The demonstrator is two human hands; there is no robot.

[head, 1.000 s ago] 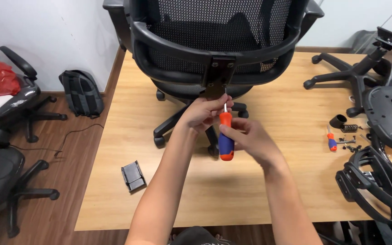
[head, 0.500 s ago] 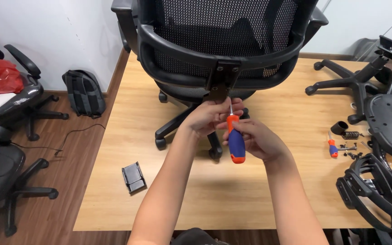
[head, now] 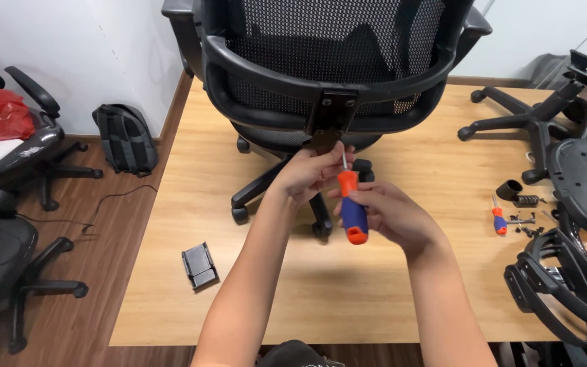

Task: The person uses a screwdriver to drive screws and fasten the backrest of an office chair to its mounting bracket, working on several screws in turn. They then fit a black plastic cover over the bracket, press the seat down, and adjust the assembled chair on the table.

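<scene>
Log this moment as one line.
right hand: grips screwdriver | left hand: at shaft, under chair bracket | spare screwdriver: on board

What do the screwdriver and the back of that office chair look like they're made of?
The screwdriver, held in the right hand, seems to have a plastic or rubbery handle in matte orange and blue, and a thin, shiny grey shaft, probably steel. The chair back looks like see-through black woven mesh in a smooth black frame, likely plastic.

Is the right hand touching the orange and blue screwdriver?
Touching: the head view shows the right hand wrapped around the handle of the orange and blue screwdriver.
</scene>
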